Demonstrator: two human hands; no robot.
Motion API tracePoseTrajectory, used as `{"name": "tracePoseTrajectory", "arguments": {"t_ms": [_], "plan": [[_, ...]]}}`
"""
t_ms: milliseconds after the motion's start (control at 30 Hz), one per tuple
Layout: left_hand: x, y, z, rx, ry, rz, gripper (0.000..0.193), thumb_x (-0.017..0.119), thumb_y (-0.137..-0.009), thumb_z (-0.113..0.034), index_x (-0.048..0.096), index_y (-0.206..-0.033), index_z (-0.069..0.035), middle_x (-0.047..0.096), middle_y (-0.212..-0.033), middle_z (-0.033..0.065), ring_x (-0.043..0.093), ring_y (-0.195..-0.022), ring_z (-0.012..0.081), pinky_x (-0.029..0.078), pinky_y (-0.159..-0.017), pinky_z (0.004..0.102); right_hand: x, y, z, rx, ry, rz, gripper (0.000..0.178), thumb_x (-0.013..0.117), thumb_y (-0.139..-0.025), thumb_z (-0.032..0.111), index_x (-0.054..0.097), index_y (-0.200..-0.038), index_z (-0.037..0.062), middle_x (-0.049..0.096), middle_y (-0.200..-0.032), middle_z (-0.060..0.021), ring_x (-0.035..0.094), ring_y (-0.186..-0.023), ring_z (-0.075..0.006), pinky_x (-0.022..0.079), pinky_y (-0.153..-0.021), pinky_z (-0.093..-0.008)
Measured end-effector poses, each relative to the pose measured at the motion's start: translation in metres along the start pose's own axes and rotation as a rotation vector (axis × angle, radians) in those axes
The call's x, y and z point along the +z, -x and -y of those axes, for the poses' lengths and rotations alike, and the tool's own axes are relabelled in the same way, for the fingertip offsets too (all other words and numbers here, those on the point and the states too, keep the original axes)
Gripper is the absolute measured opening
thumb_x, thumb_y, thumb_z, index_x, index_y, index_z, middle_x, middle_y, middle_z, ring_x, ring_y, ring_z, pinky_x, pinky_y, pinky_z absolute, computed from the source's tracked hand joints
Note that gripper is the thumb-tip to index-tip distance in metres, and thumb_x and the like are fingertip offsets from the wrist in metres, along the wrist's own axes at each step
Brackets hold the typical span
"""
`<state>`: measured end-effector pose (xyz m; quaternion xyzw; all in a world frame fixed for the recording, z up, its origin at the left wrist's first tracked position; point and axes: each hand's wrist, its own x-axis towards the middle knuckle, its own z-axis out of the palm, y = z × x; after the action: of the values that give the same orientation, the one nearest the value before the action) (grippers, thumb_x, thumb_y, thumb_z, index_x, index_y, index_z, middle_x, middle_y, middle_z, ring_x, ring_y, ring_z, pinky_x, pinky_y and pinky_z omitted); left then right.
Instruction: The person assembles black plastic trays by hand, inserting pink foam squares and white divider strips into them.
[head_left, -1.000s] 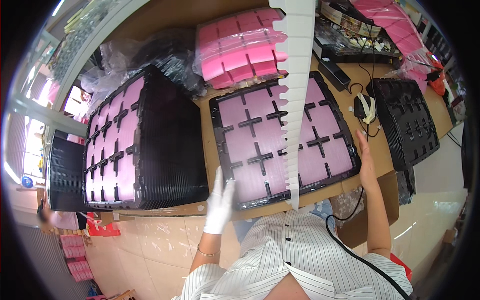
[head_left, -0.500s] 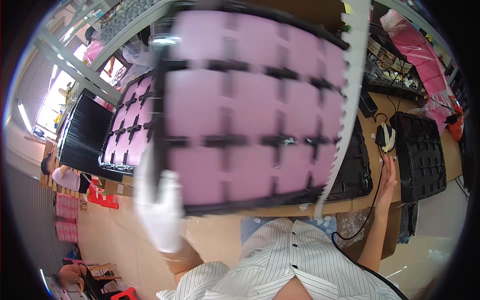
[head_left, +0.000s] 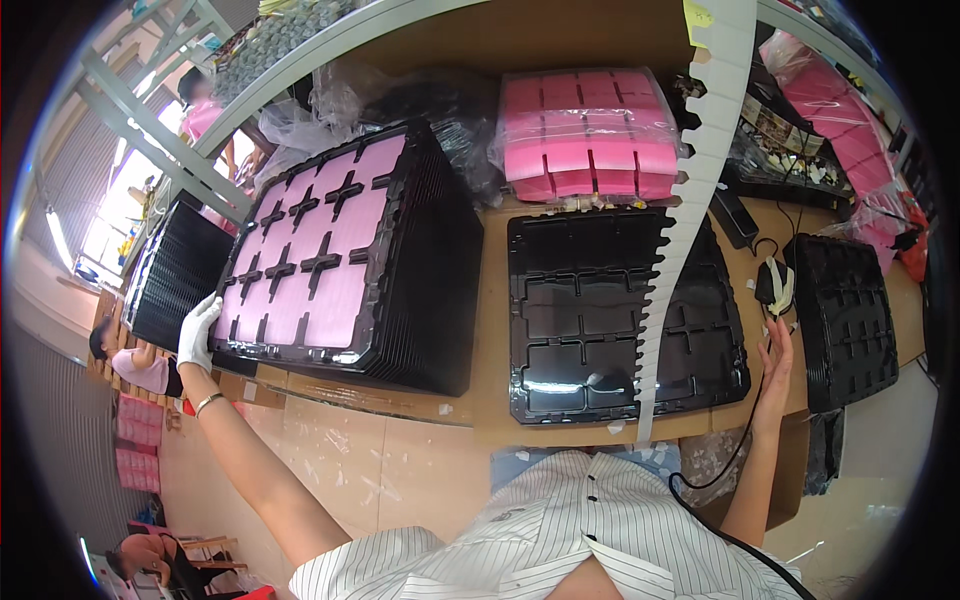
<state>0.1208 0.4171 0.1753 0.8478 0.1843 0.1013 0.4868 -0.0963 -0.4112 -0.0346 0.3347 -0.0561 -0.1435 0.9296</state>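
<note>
A tall stack of black plastic trays (head_left: pixel 430 270) stands tilted on the left of the table. Its top tray (head_left: pixel 368 318) has pink sheets (head_left: pixel 338 295) in its compartments, divided by black cross-shaped ribs. My left hand (head_left: pixel 198 333), in a white glove, grips that tray by its near left corner. In front of me lies another black tray (head_left: pixel 560 350) with bare compartments. To its right, my bare right hand (head_left: pixel 775 365) is open with its fingers stretched upward. Just beyond the fingertips is a small black object with a cream strip (head_left: pixel 783 285), near a black cable.
A notched white strip (head_left: pixel 655 300) hangs in front of the middle tray. Bundled pink sheets (head_left: pixel 590 165) sit behind it. More black trays stand at the right (head_left: pixel 848 320) and the far left (head_left: pixel 170 285). Other people (head_left: pixel 145 365) are off to the left.
The pink-filled tray, held up by my left hand before my chest, has moved left and down onto the stack. The middle tray is now uncovered. My right hand has barely moved.
</note>
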Motion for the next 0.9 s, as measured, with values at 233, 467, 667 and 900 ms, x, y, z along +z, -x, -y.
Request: {"name": "tracePoseTrajectory", "arguments": {"t_ms": [233,467,667,900], "plan": [[0.022,0.0,-0.007,0.215,-0.121,0.085,0.048,0.061,-0.095,-0.012,0.052,-0.142,-0.003,0.06,-0.136,0.0077,0.057,-0.117,0.0131,0.042,-0.103,0.0257,-0.001,-0.003,-0.044,-0.112,0.974,0.136,0.06,0.031,-0.105,0.044,0.036,-0.148,0.0029,0.044,-0.147,-0.0161,0.04,-0.139,-0.0269,0.031,-0.115,-0.0429],[0.109,0.112,-0.094,0.609,-0.45,-0.649,0.035,0.061,-0.098,-0.014,0.059,-0.131,-0.001,0.061,-0.128,0.019,0.061,-0.113,0.0249,0.046,-0.101,0.0334,-0.043,-0.011,-0.112,0.35,2.204,0.165,0.054,0.067,-0.088,-0.002,0.047,-0.138,-0.0009,0.062,-0.127,-0.0138,0.06,-0.116,-0.019,0.046,-0.101,-0.0323],[0.302,0.3,-0.114,1.076,-0.514,0.459,0.036,0.073,-0.088,-0.037,0.069,-0.084,-0.002,0.064,-0.076,0.0088,0.059,-0.056,0.0213,0.051,-0.054,0.0306,-0.09,0.005,-0.146,-0.055,2.346,0.011,0.013,0.072,-0.088,0.004,0.072,-0.098,-0.0035,0.075,-0.086,-0.0076,0.068,-0.073,-0.0104,0.054,-0.067,-0.0244],[0.43,0.32,-0.087,0.689,-0.322,0.452,0.038,0.069,-0.089,-0.039,0.064,-0.077,-0.004,0.061,-0.071,0.0136,0.063,-0.061,0.0305,0.051,-0.057,0.0397,-0.115,0.017,-0.153,-0.377,2.795,1.061,0.034,0.064,-0.078,-0.001,0.062,-0.11,-0.0089,0.064,-0.111,-0.0239,0.065,-0.099,-0.0398,0.056,-0.085,-0.0413]]}}
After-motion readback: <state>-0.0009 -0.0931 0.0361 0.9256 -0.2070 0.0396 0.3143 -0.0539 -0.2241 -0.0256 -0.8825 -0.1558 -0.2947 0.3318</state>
